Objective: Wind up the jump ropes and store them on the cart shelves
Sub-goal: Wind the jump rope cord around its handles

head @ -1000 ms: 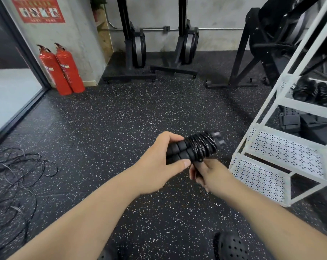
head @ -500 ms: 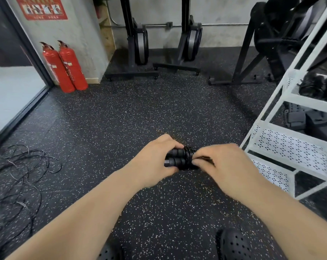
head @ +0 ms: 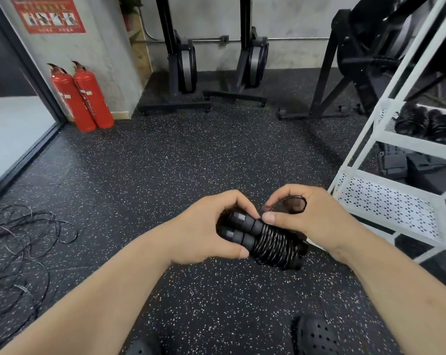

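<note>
Black jump rope (head: 268,242) gripped, white cart (head: 385,203) right, floor (head: 191,160) ahead

1 jump rope (head: 268,243), black, cord coiled round 2 paired handles. Left hand (head: 204,226) grips the handles; right hand (head: 314,219) pinches a cord loop. White cart (head: 385,206) right; loose ropes (head: 22,242) on floor left; 2 fire extinguishers (head: 82,98).

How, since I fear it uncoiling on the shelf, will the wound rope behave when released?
Probably springy: the coils look stiff, and a loose loop stands open at the right hand, so it may unwind unless tucked. The round handles might roll.
</note>
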